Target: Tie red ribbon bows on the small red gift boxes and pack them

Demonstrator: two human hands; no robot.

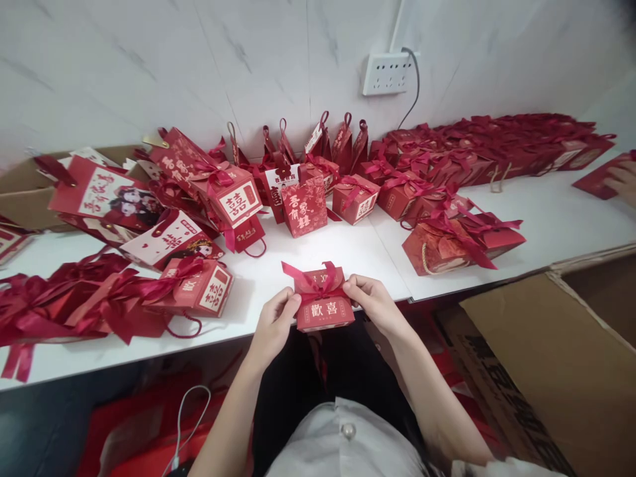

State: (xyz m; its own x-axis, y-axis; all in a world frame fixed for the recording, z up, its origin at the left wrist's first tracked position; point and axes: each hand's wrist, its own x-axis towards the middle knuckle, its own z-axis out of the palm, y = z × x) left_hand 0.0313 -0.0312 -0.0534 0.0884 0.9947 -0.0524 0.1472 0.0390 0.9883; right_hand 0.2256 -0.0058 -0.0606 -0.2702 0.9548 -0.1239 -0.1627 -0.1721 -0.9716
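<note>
Between my hands is a small red gift box (325, 313) with white characters on its front and a red ribbon bow (320, 283) on top. It is held at the front edge of the white table (268, 265). My left hand (279, 317) is closed on the box's left side, thumb near the ribbon. On the opposite side, my right hand (370, 298) pinches near the upper right corner, where the ribbon meets the box; whether it grips ribbon or cardboard is hard to see. A similar ribboned box (201, 288) stands to the left.
Red gift boxes (462, 156) crowd the back right, with one larger box (462, 242) nearer. Printed gift bags (106, 199) lie at the left. An open cardboard carton (546, 344) stands right, below the table. Another person's hand (623, 179) holds red packaging at far right.
</note>
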